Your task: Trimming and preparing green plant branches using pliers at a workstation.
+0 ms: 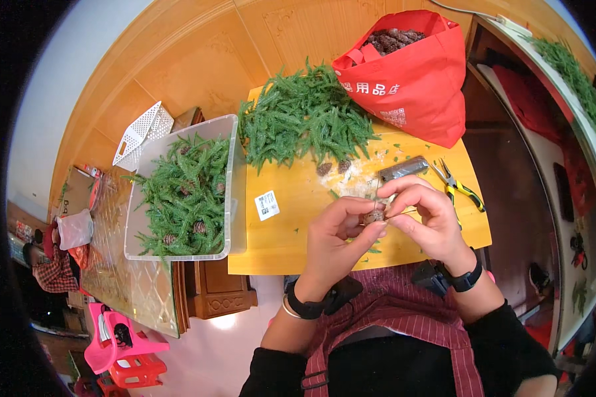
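Close together over the front of the yellow table, both my hands work on one small brown pine cone. My left hand pinches it between thumb and fingertips. At its other side, my right hand has its fingertips closed on a thin wire at the cone. The fingers partly hide the cone and wire. Just beyond lies a dark bundle in clear wrap. Pliers with yellow-black handles rest to its right. Two loose items, a pine cone and another pine cone, lie farther back.
Green artificial pine sprigs are heaped at the back, beside a red bag of pine cones. On the left stands a clear plastic bin holding sprigs with cones. A white label lies nearby; a white basket sits behind the bin.
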`<state>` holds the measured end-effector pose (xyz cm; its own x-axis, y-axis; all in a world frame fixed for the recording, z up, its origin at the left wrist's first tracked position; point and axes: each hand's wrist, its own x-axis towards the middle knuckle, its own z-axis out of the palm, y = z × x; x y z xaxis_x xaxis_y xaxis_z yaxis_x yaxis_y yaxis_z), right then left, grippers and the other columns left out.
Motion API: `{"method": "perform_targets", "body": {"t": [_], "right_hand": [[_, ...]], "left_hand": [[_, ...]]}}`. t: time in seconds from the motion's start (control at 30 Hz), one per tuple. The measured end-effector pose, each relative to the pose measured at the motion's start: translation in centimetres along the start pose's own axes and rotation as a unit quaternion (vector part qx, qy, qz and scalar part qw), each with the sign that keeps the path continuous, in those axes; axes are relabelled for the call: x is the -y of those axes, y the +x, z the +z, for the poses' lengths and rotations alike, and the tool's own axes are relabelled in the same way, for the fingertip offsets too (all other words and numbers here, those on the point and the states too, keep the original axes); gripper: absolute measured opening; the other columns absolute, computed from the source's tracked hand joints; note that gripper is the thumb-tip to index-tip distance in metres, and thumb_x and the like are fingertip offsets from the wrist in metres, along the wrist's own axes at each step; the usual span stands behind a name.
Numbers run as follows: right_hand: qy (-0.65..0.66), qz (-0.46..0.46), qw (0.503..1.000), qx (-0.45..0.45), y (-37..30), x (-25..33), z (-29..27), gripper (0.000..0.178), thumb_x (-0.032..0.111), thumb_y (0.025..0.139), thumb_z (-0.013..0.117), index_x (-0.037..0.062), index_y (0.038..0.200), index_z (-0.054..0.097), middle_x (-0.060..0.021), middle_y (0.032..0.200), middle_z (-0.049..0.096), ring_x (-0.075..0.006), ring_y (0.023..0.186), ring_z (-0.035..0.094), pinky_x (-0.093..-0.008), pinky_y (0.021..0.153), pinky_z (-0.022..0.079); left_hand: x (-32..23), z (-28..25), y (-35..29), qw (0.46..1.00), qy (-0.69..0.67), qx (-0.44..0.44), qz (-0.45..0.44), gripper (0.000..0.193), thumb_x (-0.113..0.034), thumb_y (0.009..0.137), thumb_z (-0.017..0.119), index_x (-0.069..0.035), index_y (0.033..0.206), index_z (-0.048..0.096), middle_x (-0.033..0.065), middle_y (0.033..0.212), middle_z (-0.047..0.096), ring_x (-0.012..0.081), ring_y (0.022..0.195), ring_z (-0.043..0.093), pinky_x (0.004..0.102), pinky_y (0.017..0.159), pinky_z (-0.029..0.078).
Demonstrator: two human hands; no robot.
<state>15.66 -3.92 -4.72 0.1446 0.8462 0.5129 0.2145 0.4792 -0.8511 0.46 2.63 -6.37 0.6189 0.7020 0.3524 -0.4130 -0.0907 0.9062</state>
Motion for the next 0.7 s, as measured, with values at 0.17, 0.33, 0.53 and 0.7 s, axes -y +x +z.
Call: {"method": "perform_targets", "body": {"t": [0.17,0.33,0.53,0.7], "right_hand": [[-0.001,0.0,1.0,0.0,-0.12,-0.02,0.0,0.005,0.005,0.076,0.061,0.0021,0.079,0.057,-0.0124,0.098,0.06,-0.0207,0.092,0.057,-0.0325,0.083,0.043],[0.083,0.072,0.992,0.06,-0.12,0.53,-0.27,0.006,0.005,0.086,0.05,0.0019,0.091,0.05,-0.0163,0.111,0.053,-0.0224,0.107,0.05,-0.0361,0.092,0.04],[0.243,0.138,0.96,0.035,0.04,0.42,0.49,0.018,0.007,0.086,0.051,-0.0005,0.102,0.05,-0.0165,0.115,0.052,-0.0198,0.105,0.051,-0.0332,0.09,0.041],[0.186,0.118,0.972,0.076,-0.1,-0.2,0.03,0.025,0.006,0.084,0.055,-0.0013,0.108,0.052,-0.0126,0.111,0.054,-0.0178,0.101,0.053,-0.0306,0.087,0.042]], "left_hand": [[0.37,-0.46,-0.18,0.999,0.036,0.012,-0.001,0.025,0.009,0.079,0.057,0.003,0.102,0.05,0.0107,0.1,0.055,0.017,0.091,0.059,0.0283,0.074,0.055],[0.52,-0.42,-0.27,0.998,0.053,0.034,-0.001,0.027,0.011,0.079,0.055,0.003,0.104,0.048,0.0113,0.1,0.052,0.0195,0.092,0.058,0.0303,0.073,0.056],[0.34,-0.47,-0.1,0.996,0.059,0.036,0.051,0.027,0.011,0.079,0.054,0.004,0.105,0.048,0.0111,0.098,0.051,0.02,0.089,0.059,0.0304,0.07,0.057],[0.11,-0.37,-0.24,0.997,0.049,0.037,0.037,0.025,0.01,0.08,0.054,0.004,0.104,0.048,0.0112,0.097,0.052,0.0199,0.088,0.059,0.0301,0.069,0.057]]}}
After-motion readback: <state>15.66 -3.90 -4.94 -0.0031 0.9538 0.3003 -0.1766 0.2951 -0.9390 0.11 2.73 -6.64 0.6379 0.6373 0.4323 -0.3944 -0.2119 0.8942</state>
